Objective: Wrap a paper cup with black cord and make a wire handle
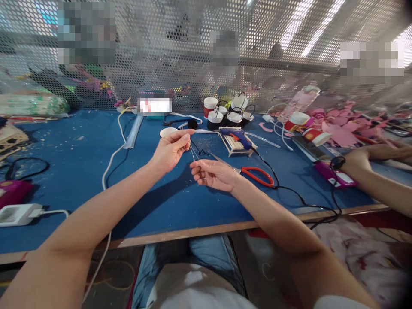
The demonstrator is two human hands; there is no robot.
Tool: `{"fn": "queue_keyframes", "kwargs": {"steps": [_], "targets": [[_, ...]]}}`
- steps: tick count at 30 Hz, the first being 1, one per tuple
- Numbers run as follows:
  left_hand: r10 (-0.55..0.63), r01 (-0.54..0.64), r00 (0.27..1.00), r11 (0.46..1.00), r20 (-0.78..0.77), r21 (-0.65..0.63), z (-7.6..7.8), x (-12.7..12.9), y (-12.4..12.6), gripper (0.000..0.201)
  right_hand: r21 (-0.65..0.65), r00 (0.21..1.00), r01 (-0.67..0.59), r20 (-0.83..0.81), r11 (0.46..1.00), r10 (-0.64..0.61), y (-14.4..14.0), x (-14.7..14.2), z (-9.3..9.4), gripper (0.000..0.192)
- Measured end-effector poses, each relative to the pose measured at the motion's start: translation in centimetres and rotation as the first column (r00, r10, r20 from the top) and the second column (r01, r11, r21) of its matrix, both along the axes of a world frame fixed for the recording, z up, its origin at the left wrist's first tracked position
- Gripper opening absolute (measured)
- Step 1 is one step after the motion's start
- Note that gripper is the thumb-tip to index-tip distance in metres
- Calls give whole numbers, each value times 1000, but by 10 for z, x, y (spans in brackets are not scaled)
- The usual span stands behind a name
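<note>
A thin pale strand is held above the bench, to the left of the glue gun and a little nearer the bench's front edge. Its upper end is pinched between thumb and forefinger of the left hand; its lower end is pinched by the fingertips of the right hand, so the grip is closed on the strand at both sides. The material is too fine to be made out: thread or wire may be meant. The strand is stretched between two raised points, presumably so that its length can be seen and controlled clear of the surface.

The glue gun is laid on a small slatted stand, probably so that a hot tip is held off the bench. Its black cable is led off to the right, away from the strand. In front of the glue gun, scissors are set down with the red handles turned rightward, which seems handy for the right hand. Just beyond the glue gun, small cups with thin black handles are grouped upright, apparently so that they are not knocked. Well to the right of it, pink cut pieces are heaped beside a co-worker's arm, and clear sticks are laid well to its left.
</note>
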State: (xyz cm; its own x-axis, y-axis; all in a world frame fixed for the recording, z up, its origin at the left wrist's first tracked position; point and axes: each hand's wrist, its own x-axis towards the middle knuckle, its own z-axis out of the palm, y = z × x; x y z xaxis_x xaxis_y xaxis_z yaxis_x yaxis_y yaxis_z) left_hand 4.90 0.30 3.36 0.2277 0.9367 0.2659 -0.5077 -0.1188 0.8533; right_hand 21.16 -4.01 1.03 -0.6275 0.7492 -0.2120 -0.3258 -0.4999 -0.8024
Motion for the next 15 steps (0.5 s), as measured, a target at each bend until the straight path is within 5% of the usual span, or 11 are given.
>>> {"fn": "queue_keyframes", "kwargs": {"steps": [8, 15], "targets": [[25, -23, 999, 998, -34, 54, 4, 0, -4, 10, -4, 996, -32, 83, 999, 32, 0, 0, -3, 24], [42, -41, 999, 996, -8, 79, 0, 1, -1, 11, -38, 993, 68, 95, 997, -64, -2, -3, 0, 22]]}}
